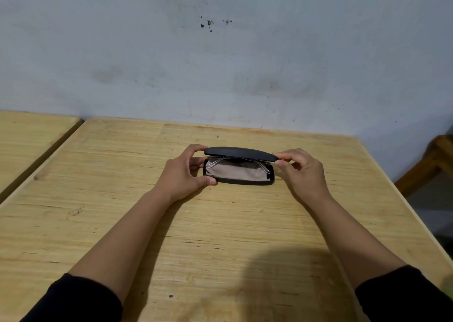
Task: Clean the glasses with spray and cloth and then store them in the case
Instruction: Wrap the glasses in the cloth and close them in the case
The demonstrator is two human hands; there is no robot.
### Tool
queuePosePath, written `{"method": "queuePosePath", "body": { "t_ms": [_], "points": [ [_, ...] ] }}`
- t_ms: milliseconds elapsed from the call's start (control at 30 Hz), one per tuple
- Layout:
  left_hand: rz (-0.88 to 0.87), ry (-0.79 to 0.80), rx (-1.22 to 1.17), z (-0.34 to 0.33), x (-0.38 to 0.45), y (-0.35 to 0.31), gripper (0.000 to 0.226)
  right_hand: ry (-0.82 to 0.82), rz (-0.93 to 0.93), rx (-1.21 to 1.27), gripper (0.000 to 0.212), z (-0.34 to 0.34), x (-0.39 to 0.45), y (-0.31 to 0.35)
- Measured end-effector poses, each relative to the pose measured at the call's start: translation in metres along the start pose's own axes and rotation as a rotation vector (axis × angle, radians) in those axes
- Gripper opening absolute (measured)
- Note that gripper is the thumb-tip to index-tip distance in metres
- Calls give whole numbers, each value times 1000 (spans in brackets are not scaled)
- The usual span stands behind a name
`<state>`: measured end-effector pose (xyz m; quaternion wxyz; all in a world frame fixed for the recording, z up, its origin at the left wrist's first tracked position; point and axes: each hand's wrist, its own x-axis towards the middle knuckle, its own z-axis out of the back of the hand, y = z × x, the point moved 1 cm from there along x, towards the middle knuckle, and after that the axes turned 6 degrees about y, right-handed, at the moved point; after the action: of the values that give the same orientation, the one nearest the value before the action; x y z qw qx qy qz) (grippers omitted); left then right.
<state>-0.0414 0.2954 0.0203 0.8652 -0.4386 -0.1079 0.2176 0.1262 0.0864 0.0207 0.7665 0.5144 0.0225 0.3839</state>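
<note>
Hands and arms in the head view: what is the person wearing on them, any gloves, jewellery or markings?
Both hands, left hand and right hand, are bare: no gloves, rings, watch or bracelets show. The forearms are uncovered too. Black sleeves, the left sleeve and the right sleeve, are pushed up toward the elbows; they look plain, with no visible print or logo.

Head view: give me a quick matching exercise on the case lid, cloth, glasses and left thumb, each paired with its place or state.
Things:
1. case lid
2. cloth
3. glasses
4. left thumb

Places or states:
A. pinkish, lining the tray of the case
B. thin wire frame lying on the cloth
C. dark, half lowered, held at both ends
D. pressed at the near left corner of the case

Pairs: 1-C, 2-A, 3-B, 4-D
</note>
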Motion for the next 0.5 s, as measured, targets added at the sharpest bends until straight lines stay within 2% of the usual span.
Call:
{"method": "queuePosePath", "body": {
  "t_ms": [333,500],
  "points": [
    [4,-15,82,-4,-3,-1,69,78,-46,-77,18,1,-13,-3],
    [0,-37,76,-5,-4,-1,66,95,-239,-50,37,-1,-14,2]
  ]
}}
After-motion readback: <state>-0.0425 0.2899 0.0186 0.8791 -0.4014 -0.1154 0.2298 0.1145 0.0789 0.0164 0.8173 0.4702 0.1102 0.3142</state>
